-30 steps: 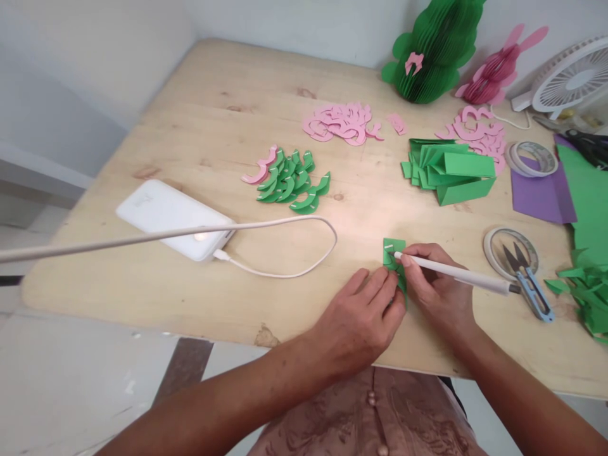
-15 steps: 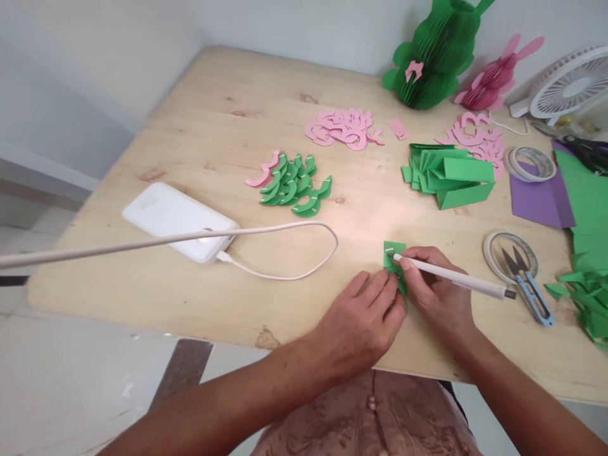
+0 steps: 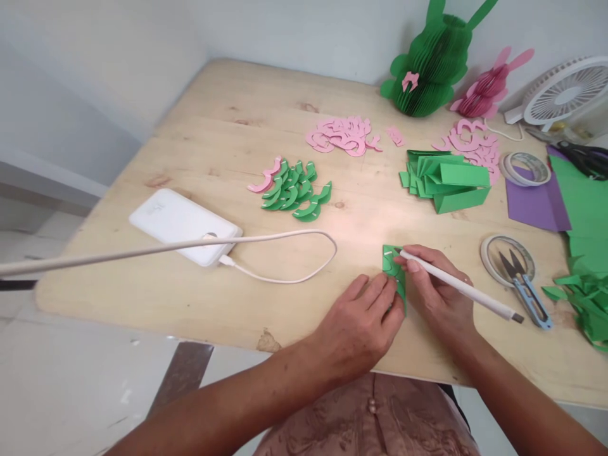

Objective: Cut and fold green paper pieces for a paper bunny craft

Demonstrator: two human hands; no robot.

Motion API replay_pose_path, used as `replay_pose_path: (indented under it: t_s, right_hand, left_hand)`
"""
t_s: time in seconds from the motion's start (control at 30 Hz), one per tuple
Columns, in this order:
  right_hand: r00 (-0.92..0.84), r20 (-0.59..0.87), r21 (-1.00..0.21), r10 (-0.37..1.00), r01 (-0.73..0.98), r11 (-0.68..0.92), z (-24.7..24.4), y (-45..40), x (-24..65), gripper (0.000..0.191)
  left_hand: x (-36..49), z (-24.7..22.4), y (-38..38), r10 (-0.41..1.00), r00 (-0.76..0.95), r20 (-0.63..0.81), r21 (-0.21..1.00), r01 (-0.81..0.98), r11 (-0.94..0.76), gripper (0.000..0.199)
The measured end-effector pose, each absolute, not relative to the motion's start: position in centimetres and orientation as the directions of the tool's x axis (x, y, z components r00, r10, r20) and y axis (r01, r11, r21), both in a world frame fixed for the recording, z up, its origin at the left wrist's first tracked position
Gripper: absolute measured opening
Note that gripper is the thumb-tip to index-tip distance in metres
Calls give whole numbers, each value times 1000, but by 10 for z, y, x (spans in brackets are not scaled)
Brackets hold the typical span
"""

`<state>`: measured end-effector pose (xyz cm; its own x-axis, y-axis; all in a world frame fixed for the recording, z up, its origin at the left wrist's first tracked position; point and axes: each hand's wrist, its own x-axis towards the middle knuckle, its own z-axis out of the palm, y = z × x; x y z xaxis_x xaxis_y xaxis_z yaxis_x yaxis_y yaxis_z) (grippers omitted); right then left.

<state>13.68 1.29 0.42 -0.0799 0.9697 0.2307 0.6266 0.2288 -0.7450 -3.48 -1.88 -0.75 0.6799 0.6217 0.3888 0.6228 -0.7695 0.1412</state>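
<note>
A small green paper piece with a white staple-like mark and a drawn curve lies near the table's front edge. My left hand presses its lower part against the wood, fingers bent and close together. My right hand is closed on a white pen, whose tip is at the upper right of the paper. Behind them lie green curved cut pieces, and a stack of folded green paper sits at the right.
A white power bank with a cable crosses the left side. Pink cutouts lie farther back. At the right are tape rolls, blue snips, green scraps and a white fan. A green honeycomb paper figure stands behind.
The pen tip has moved right, from the paper's drawn curve toward its upper right edge. My left hand stays on the paper. The camera view has shifted slightly.
</note>
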Motion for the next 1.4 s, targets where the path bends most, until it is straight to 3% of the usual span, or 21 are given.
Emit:
replay_pose_path:
  t_s: [0.47,1.03,1.4]
  right_hand:
    - [-221,381,-558,898,719,414,3,17,133,20]
    - [-180,374,-599,910,702,385,0,16,131,20]
    - [-186,377,-590,907,707,390,-1,16,132,20]
  left_hand:
    - [-33,-8,-20,629,678,380,148,627,-765,25]
    - [-28,1,-20,640,695,329,91,651,-754,24]
    - [-11,0,-24,695,588,413,82,736,-672,20]
